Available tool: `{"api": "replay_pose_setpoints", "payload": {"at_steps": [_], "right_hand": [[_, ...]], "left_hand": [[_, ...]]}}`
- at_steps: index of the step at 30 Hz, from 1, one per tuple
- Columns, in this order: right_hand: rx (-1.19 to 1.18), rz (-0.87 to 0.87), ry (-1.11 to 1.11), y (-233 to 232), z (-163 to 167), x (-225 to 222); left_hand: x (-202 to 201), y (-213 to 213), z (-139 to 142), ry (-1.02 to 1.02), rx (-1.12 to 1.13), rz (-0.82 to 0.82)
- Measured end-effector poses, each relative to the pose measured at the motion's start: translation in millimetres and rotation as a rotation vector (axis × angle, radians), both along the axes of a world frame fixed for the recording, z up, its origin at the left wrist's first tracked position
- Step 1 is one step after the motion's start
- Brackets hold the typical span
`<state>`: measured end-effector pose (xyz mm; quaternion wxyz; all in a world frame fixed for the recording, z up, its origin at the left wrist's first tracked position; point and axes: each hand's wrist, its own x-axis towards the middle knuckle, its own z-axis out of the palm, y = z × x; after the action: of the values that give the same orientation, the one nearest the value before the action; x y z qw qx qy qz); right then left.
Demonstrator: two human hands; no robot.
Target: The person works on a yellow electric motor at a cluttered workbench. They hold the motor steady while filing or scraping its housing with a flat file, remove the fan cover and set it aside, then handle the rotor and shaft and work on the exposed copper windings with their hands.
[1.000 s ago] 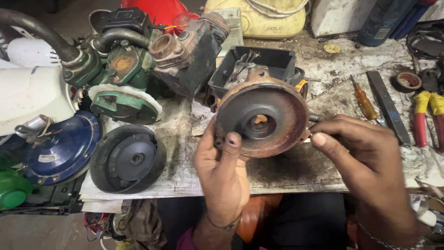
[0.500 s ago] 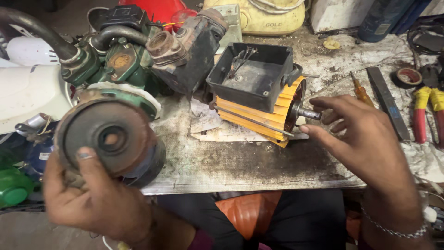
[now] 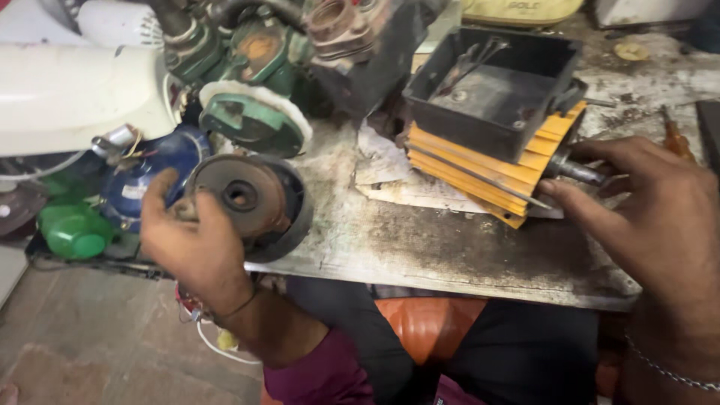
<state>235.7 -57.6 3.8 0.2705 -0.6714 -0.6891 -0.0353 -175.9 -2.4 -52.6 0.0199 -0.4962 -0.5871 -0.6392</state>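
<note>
My left hand (image 3: 189, 240) grips a rusty round end cover (image 3: 238, 196) with a centre hole, holding it against a black round cover (image 3: 296, 214) at the left edge of the bench. My right hand (image 3: 651, 214) rests at the shaft (image 3: 579, 171) of a yellow finned motor body (image 3: 480, 169), thumb and fingers around the shaft end. A black open terminal box (image 3: 491, 90) sits on top of the motor.
Green pump parts (image 3: 255, 120) and a dark rusty pump body (image 3: 352, 52) crowd the back left. A blue round cover (image 3: 131, 187), a green bottle (image 3: 71, 232) and a white housing (image 3: 67, 94) lie at the left. Torn paper (image 3: 382, 161) lies on the stained bench (image 3: 450, 247).
My left hand pulled the rusty end cover off the motor and carried it left to the black cover. My right hand moved onto the motor shaft.
</note>
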Motion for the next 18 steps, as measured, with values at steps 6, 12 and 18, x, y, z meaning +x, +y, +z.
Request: {"api": "replay_pose_setpoints", "payload": {"at_steps": [6,12,18], "right_hand": [[0.013,0.03,0.115,4,-7,6],[0.013,0.087,0.268,5,-14,8],[0.088,0.049,-0.008,2,1,-1]], "left_hand": [[15,-5,14,0.049,-0.075,0.064],[24,-6,23,0.063,-0.095,-0.011],[19,-11,26,0.475,-0.052,0.129]]}}
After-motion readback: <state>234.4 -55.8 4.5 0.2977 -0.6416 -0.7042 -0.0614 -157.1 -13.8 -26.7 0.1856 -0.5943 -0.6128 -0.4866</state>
